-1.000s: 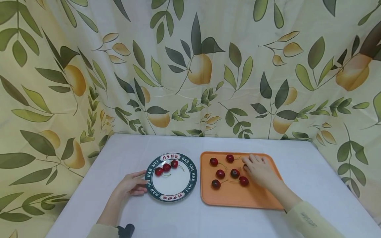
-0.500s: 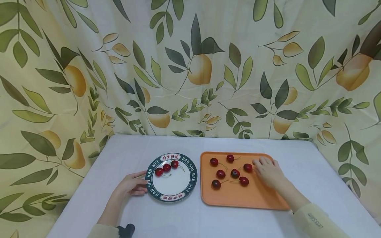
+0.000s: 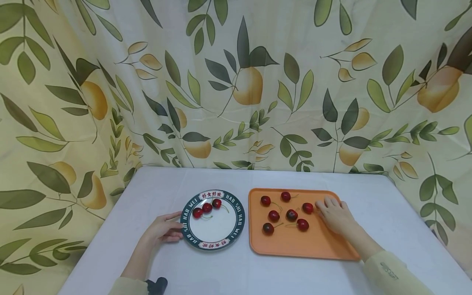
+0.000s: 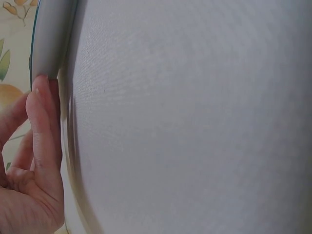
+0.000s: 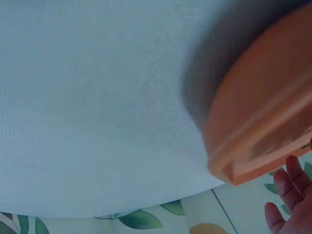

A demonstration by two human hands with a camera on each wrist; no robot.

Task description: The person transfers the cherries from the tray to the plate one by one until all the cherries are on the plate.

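Observation:
Three dark red cherries (image 3: 207,207) with stems lie in the upper part of a white plate (image 3: 212,230) with a dark green lettered rim. My left hand (image 3: 164,229) touches the plate's left edge with nearly straight fingers (image 4: 41,122). To the right, an orange tray (image 3: 291,246) carries several cherries (image 3: 291,215), spread over its left and middle parts. My right hand (image 3: 334,215) is over the tray's right side, fingers loosely bent, just right of the rightmost cherry (image 3: 307,208). The right wrist view catches only some of its fingers (image 5: 286,187) beside the tray rim.
A white cloth (image 3: 217,272) covers the table. Behind it and on the left hangs a curtain (image 3: 236,123) printed with leaves and fruit. Plate and tray stand close together with a narrow gap. A dark strap (image 3: 157,285) shows at my left wrist.
My right hand has drawn back to the right, uncovering a cherry on the tray that it partly hid. My left hand and the plate have stayed put.

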